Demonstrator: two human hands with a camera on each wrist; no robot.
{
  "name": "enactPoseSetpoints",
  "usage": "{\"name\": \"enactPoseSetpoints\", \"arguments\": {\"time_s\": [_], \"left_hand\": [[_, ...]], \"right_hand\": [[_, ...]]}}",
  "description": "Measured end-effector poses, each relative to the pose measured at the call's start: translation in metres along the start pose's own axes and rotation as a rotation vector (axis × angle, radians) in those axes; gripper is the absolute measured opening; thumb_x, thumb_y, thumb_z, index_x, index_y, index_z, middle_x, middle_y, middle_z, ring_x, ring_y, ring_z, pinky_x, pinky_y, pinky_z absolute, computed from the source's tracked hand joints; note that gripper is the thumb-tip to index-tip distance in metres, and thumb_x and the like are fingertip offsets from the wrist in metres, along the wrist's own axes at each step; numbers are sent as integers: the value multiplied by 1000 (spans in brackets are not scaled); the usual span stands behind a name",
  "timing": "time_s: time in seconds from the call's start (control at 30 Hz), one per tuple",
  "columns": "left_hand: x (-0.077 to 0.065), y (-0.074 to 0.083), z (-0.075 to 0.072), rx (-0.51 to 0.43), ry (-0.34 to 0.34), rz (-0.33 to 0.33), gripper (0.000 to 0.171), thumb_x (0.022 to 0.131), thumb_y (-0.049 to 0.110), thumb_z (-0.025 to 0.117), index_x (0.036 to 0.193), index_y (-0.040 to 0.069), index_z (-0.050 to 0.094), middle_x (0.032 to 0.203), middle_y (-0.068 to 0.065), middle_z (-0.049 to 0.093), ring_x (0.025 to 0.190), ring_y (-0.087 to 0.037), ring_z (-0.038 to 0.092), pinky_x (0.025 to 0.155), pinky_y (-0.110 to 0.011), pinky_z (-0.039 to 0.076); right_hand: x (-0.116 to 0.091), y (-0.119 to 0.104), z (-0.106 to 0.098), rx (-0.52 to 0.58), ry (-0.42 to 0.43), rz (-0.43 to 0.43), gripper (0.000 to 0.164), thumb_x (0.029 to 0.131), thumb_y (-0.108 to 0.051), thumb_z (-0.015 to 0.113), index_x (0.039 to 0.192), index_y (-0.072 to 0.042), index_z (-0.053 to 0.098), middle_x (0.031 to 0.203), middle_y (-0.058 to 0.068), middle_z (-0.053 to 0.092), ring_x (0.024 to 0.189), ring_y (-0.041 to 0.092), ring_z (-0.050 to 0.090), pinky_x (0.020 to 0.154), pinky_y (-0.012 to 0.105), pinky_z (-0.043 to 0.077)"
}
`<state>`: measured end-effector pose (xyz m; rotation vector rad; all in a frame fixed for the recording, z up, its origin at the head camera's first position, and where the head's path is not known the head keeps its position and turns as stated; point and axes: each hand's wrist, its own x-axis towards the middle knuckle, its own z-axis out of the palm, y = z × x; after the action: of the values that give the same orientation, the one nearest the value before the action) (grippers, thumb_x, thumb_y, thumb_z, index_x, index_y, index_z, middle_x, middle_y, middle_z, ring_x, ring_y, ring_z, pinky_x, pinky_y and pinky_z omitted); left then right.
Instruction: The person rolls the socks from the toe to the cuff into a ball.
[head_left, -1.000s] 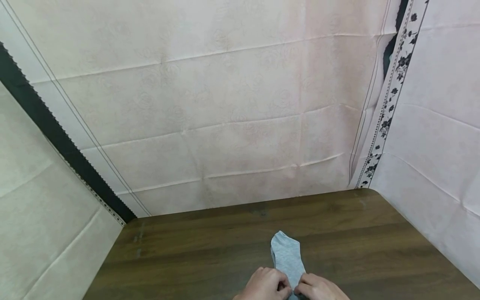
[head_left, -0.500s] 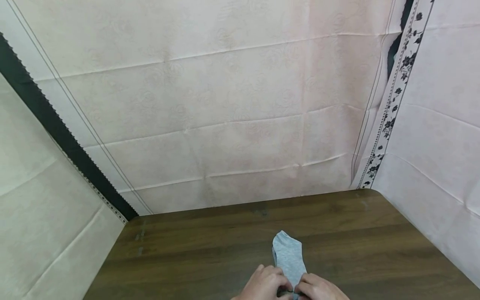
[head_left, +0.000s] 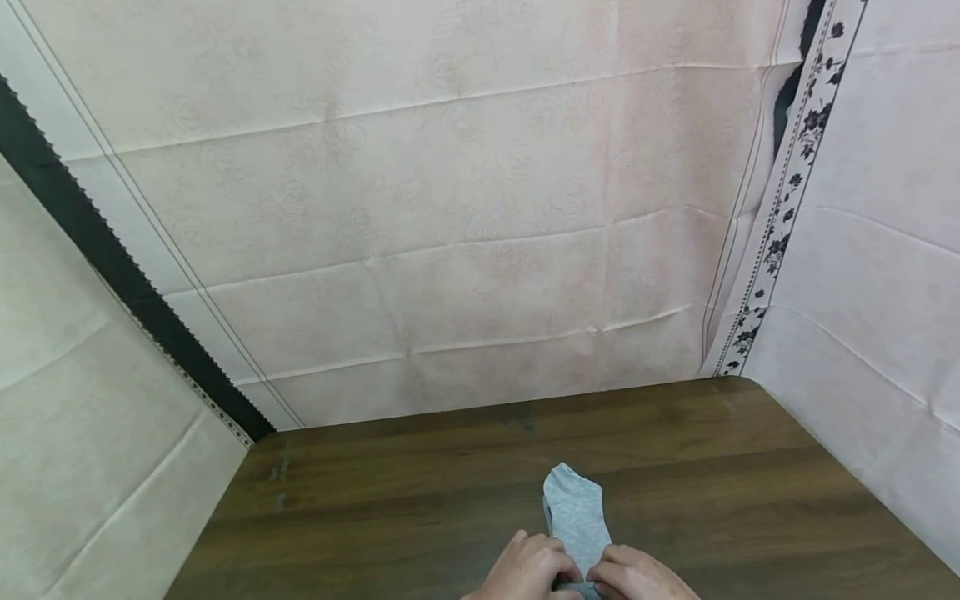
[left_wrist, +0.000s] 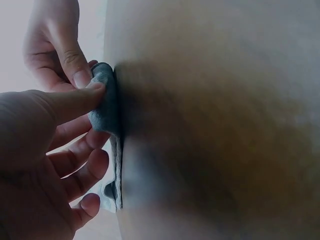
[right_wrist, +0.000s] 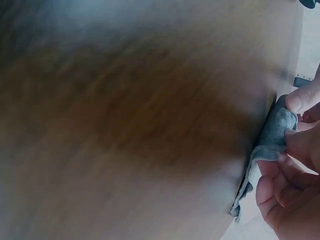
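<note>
A light grey sock (head_left: pixel 580 510) lies on the wooden table, its far end pointing away from me. It looks layered, with a second edge along its left side. My left hand (head_left: pixel 525 570) and right hand (head_left: pixel 636 573) meet at its near end, and both pinch the fabric there. In the left wrist view that end is a thick rolled fold (left_wrist: pixel 104 107), with the left thumb on top and the other fingers loosely curved below. From the right wrist, the sock's roll (right_wrist: pixel 277 130) runs between both hands' thumbs, and its flatter layers stretch out beyond.
The brown wood-grain table (head_left: pixel 390 492) extends around the hands. Pale cloth sheets hang behind it (head_left: pixel 480 208) and on both sides, with a dark gap (head_left: pixel 127 267) at the left corner and a floral border (head_left: pixel 780 208) at the right.
The sock's near end has been folded up a little between the hands, and a turned edge now shows there. My left fingers have shifted slightly; the far end lies as before.
</note>
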<state>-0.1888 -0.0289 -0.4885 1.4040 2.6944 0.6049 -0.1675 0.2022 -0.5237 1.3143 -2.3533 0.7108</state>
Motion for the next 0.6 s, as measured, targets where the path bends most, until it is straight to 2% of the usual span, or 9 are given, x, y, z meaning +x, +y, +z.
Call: {"name": "enactPoseSetpoints", "arguments": {"time_s": [0.13, 0.37, 0.6], "left_hand": [[-1, 0, 1, -38, 1, -23, 9, 93, 29, 72, 93, 24, 79, 82, 23, 57, 71, 12, 40, 62, -16, 29], [2, 1, 0, -33, -18, -46, 13, 95, 31, 69, 93, 24, 80, 77, 22, 53, 66, 10, 39, 60, -15, 29], [3, 1, 0, -53, -24, -55, 14, 97, 28, 68, 93, 24, 80, 79, 22, 55, 69, 10, 40, 61, -15, 30]], "right_hand": [[1, -6, -3, -12, 17, 27, 8, 92, -8, 72, 94, -16, 73, 86, -16, 54, 74, -8, 44, 61, 7, 33], [4, -15, -6, -79, 133, -4, 11, 90, -14, 76, 97, -21, 70, 93, -16, 53, 79, -5, 45, 67, 5, 33], [4, -14, -6, -78, 123, -11, 21, 85, -24, 81, 101, -20, 69, 95, -15, 53, 80, -5, 45, 69, 6, 32]]}}
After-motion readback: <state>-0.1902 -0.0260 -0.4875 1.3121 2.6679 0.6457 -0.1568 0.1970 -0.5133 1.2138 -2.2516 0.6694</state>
